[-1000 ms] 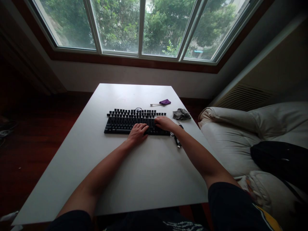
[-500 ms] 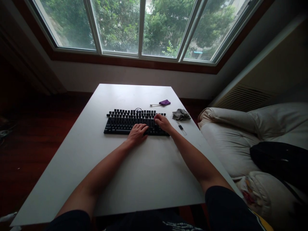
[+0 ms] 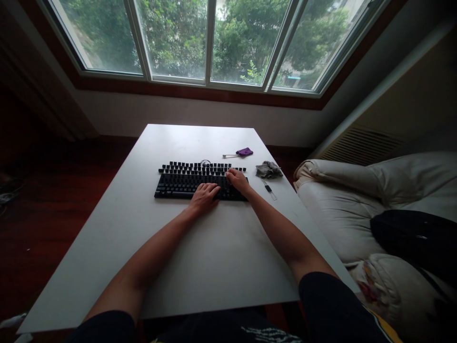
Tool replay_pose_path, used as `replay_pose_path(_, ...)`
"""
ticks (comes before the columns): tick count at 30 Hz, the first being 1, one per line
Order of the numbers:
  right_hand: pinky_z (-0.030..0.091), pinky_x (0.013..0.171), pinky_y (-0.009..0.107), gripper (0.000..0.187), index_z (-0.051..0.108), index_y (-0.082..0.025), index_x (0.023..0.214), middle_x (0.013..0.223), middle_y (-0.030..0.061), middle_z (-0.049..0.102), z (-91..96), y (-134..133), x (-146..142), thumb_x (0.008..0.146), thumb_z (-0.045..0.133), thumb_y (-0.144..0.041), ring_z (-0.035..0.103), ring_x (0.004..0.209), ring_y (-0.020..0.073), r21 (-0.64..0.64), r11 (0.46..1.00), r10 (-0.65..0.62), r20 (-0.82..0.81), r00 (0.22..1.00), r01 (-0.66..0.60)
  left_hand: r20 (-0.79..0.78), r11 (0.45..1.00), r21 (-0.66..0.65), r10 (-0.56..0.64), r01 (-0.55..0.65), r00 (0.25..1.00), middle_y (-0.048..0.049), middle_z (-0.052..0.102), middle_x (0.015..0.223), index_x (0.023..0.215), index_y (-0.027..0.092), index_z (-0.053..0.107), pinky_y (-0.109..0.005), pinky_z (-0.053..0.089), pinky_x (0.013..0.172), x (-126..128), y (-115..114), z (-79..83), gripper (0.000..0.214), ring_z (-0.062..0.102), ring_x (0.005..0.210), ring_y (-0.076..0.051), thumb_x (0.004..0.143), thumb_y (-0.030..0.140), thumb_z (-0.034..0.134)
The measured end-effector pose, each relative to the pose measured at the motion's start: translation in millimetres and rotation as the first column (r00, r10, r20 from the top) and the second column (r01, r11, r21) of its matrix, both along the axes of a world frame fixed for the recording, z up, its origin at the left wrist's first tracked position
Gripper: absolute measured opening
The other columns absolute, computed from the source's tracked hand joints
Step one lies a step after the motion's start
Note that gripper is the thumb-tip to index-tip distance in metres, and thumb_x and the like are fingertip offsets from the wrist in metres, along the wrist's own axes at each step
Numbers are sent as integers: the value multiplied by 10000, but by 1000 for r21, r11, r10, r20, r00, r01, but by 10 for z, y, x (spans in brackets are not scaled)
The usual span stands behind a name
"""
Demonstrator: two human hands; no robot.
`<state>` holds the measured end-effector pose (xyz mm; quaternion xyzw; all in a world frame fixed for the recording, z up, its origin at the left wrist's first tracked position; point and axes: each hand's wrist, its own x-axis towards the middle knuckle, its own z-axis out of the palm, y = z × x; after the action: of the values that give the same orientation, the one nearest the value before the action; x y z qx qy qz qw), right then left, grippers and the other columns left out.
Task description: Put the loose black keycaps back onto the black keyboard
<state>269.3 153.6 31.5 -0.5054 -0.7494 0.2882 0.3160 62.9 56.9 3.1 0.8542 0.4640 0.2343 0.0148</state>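
Note:
A black keyboard (image 3: 174,186) lies on the white table. My left hand (image 3: 204,194) rests with outstretched fingers on its lower middle. Over the keyboard's right part, my right hand (image 3: 237,180) is closed with its fingertips together near the upper rows. Whatever sits between those fingertips is hidden. Just behind the keyboard stand rows of loose black keycaps (image 3: 185,167), the right-hand ones close to my right hand. A keycap puller (image 3: 268,189) with a black handle and wire loops lies to the right.
A crumpled grey cloth (image 3: 268,169) sits near the table's right edge. Farther back are a folded purple cloth (image 3: 244,151) and a thin stick (image 3: 231,156). A pale sofa (image 3: 328,209) with a black bag (image 3: 414,238) stands beside the white table (image 3: 200,267).
My right hand has shifted slightly to the left along the keyboard. A reddish spot at its fingertips earlier no longer shows. My left hand has stayed put.

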Motion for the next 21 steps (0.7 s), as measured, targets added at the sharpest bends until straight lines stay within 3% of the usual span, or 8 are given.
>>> replay_pose_path(4, 447, 762, 281, 159, 621, -207, 903, 844, 39, 670, 26, 180, 125, 926, 528, -333, 588, 777, 182, 169, 981, -140, 274, 951, 95, 2, 1000, -2, -5, 5, 1000, -111, 563, 1428, 1401, 236, 558, -489, 362, 1136, -1, -12, 2, 528, 490, 1317, -300, 888, 325, 640)
replay_pose_path(9, 449, 820, 280, 176, 658, -217, 1065, 994, 60, 711, -24, 401, 172, 896, 607, -222, 626, 909, 194, 161, 987, -109, 503, 857, 31, -5, 1000, 1, -1, 1, 1000, -112, 564, 1427, 1398, 223, 559, -487, 363, 1136, -6, -12, -4, 529, 486, 1314, -300, 888, 337, 640)
replay_pose_path(14, 446, 783, 276, 183, 684, -231, 1060, 989, 61, 741, -23, 589, 142, 882, 659, -266, 648, 892, 200, 106, 994, -66, 615, 786, 1, -2, 1000, -2, 4, -4, 1000, -108, 562, 1429, 1402, 236, 555, -488, 357, 1140, -14, -28, 8, 530, 487, 1315, -297, 888, 334, 638)
replay_pose_path(21, 440, 722, 261, 212, 723, -237, 1041, 969, 70, 753, 0, 681, 109, 832, 716, -274, 660, 876, 205, 107, 989, 4, 663, 749, -100, -8, 1000, -12, -13, 13, 1000, -114, 568, 1428, 1402, 227, 555, -490, 360, 1135, -22, -55, 42, 527, 493, 1310, -301, 890, 330, 634)
